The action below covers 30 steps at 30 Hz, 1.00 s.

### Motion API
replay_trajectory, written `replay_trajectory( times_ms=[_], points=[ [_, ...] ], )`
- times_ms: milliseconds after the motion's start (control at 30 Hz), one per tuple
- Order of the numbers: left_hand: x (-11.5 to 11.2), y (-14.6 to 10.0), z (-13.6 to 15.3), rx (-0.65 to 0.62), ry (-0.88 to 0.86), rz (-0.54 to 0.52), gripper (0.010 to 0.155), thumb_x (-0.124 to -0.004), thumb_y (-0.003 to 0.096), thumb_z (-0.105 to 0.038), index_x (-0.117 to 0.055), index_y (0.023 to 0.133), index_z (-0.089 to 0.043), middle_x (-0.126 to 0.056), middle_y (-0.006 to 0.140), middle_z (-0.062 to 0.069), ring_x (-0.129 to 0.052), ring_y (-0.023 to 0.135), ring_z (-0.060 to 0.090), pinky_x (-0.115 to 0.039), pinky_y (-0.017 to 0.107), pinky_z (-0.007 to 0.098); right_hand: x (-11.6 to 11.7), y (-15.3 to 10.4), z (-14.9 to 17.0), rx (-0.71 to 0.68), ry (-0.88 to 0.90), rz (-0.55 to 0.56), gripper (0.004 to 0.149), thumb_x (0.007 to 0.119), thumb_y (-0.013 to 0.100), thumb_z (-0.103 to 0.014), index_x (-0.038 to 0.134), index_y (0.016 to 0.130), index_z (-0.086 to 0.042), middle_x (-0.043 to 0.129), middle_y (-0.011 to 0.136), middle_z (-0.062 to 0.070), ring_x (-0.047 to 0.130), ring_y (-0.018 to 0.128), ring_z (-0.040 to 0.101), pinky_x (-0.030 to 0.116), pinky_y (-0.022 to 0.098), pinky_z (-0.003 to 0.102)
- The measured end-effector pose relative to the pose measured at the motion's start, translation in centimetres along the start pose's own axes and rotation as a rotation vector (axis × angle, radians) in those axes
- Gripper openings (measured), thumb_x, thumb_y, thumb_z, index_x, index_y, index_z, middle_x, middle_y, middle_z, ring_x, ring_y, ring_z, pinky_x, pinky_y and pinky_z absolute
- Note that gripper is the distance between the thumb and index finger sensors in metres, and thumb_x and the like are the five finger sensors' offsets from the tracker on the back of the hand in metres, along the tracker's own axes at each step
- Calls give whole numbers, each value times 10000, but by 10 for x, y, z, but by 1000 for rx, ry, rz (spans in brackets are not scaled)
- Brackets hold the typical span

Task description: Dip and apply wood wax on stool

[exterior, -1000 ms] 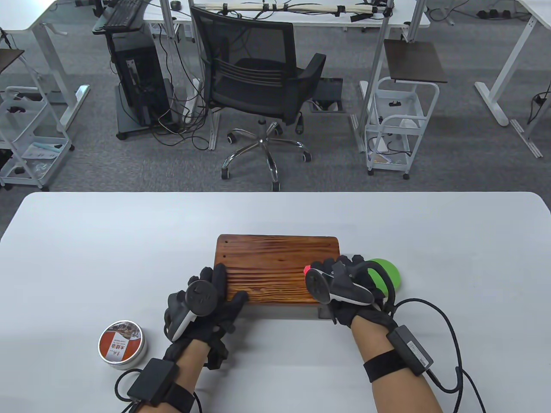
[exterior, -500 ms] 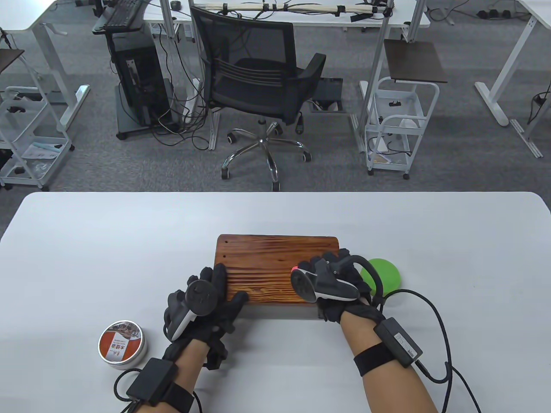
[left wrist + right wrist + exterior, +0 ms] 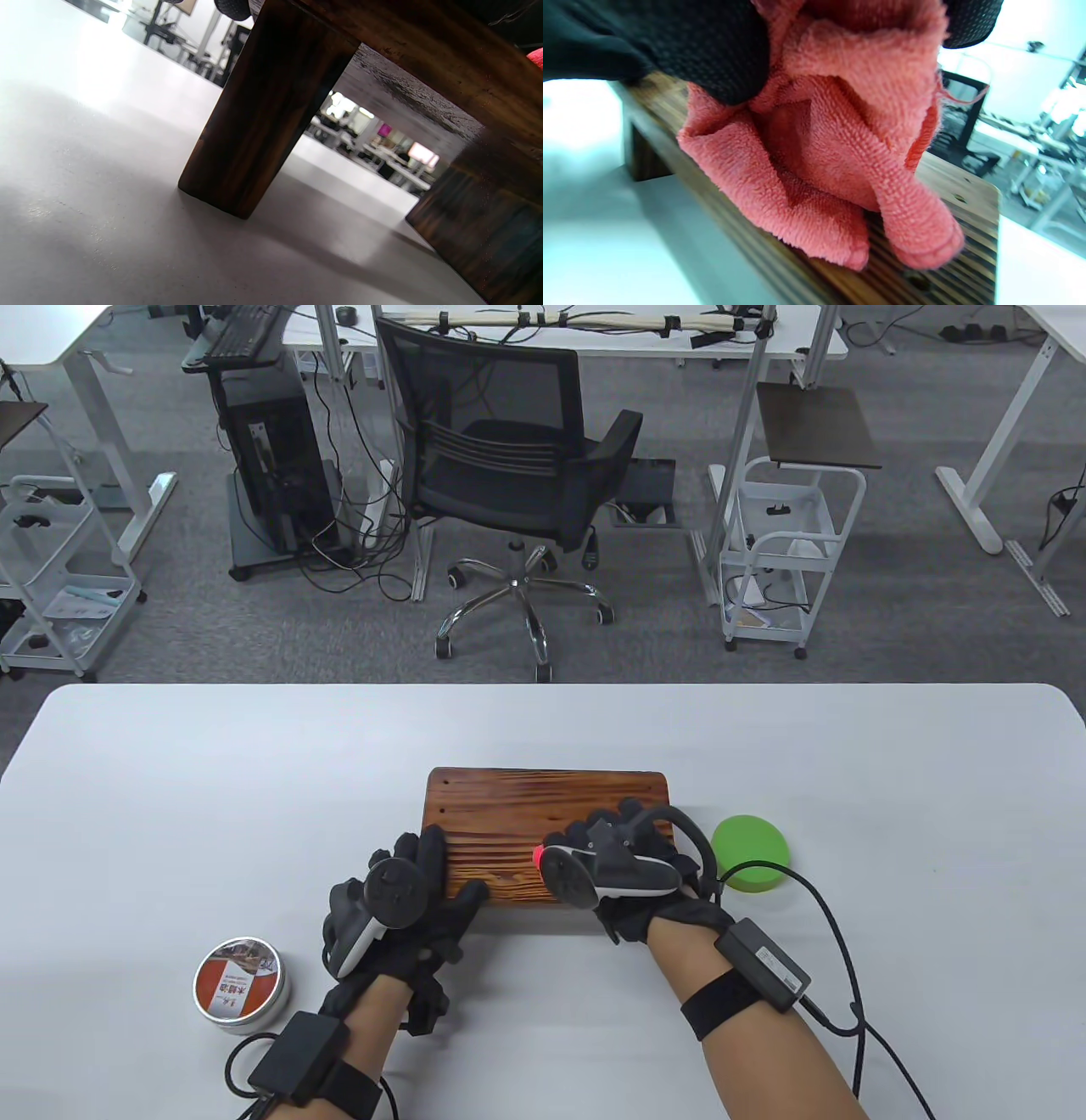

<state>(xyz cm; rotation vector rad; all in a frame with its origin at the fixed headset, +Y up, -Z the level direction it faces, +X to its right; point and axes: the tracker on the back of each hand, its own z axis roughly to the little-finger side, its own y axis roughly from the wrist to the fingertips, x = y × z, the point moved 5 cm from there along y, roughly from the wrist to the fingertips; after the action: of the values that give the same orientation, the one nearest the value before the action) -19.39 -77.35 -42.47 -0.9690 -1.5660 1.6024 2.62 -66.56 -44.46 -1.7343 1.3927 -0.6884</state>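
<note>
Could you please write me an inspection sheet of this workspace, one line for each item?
Surface: white table, bare in most places.
Job's things: wooden stool stands upright on the table; pink cloth lies bunched on its top; wax tin with its lid on, near the left forearm.
Clutter: green round disc beside the stool's right end.
Hands: left hand rests on the stool's near left corner; right hand grips the cloth on the stool top.
Cables: black leads run from both wrist boxes off the table view's bottom edge.
Surroundings: office chair, desks, white carts, computer tower on grey carpet.
</note>
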Motion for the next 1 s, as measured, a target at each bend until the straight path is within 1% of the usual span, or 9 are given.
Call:
replay_trajectory(
  times_ms=[100, 200, 267, 367, 500, 700, 767, 900, 1000],
  points=[
    [0, 0, 0, 0, -3, -1, 1017, -649, 460, -823, -217, 1201, -276, -290, 1284, 198, -250, 1110, 570, -226, 647, 846, 6, 10, 27, 122, -46, -47, 696, 899, 421, -443, 672, 1062, -292, 811, 1067, 8, 828, 970, 321, 628, 712, 651],
    [0, 0, 0, -1, 1, -1, 1020, -648, 460, -824, -214, 1201, -273, -291, 1283, 198, -251, 1111, 568, -227, 648, 846, 7, 15, 26, 148, 14, -49, 692, 911, 423, -426, 688, 1059, -267, 818, 1058, 33, 823, 966, 336, 628, 707, 655],
    [0, 0, 0, -1, -4, 0, 1020, -649, 461, -823, -213, 1201, -273, -290, 1282, 201, -250, 1111, 570, -227, 648, 846, 3, 15, 9, 93, -8, -30, 688, 919, 421, -418, 701, 1051, -246, 825, 1048, 46, 826, 962, 336, 632, 709, 647],
    [0, 1, 0, -4, 1, -2, 1024, -647, 460, -825, -214, 1201, -265, -295, 1282, 199, -262, 1113, 565, -235, 651, 845, -4, 10, -26, -84, -5, 18, 689, 916, 416, -426, 692, 1047, -269, 814, 1055, 15, 812, 981, 309, 624, 721, 646],
    [0, 1, 0, -4, -4, 0, 1025, -652, 459, -824, -217, 1200, -266, -298, 1283, 196, -266, 1113, 564, -238, 653, 844, -7, 6, -40, -159, -29, 35, 689, 916, 408, -428, 683, 1044, -298, 804, 1063, -11, 801, 996, 289, 623, 727, 642],
    [0, 1, 1, -5, -3, 1, 1026, -651, 460, -825, -215, 1200, -265, -296, 1282, 196, -266, 1113, 565, -240, 653, 844, 3, 22, 10, 89, -73, -8, 691, 899, 417, -442, 669, 1057, -317, 804, 1072, -24, 801, 993, 306, 622, 719, 646],
    [0, 1, 1, -4, -5, 3, 1026, -652, 459, -824, -212, 1200, -267, -294, 1283, 196, -268, 1114, 565, -240, 653, 844, 4, 26, 16, 135, 26, -13, 689, 912, 417, -422, 683, 1057, -301, 807, 1070, 0, 798, 987, 328, 620, 710, 656],
    [0, 1, 1, -4, -5, 4, 1036, -651, 460, -826, -205, 1199, -254, -295, 1284, 193, -270, 1114, 565, -245, 655, 844, -4, 31, -15, 38, -21, -18, 683, 916, 417, -412, 692, 1049, -284, 811, 1061, 3, 801, 990, 305, 623, 722, 642],
    [0, 2, 1, -4, -4, 7, 1040, -651, 459, -829, -201, 1198, -253, -295, 1285, 192, -268, 1115, 564, -245, 655, 844, -11, 30, -43, -94, 69, 6, 680, 923, 412, -402, 694, 1045, -310, 802, 1069, -23, 781, 1006, 291, 616, 729, 641]
  ],
)
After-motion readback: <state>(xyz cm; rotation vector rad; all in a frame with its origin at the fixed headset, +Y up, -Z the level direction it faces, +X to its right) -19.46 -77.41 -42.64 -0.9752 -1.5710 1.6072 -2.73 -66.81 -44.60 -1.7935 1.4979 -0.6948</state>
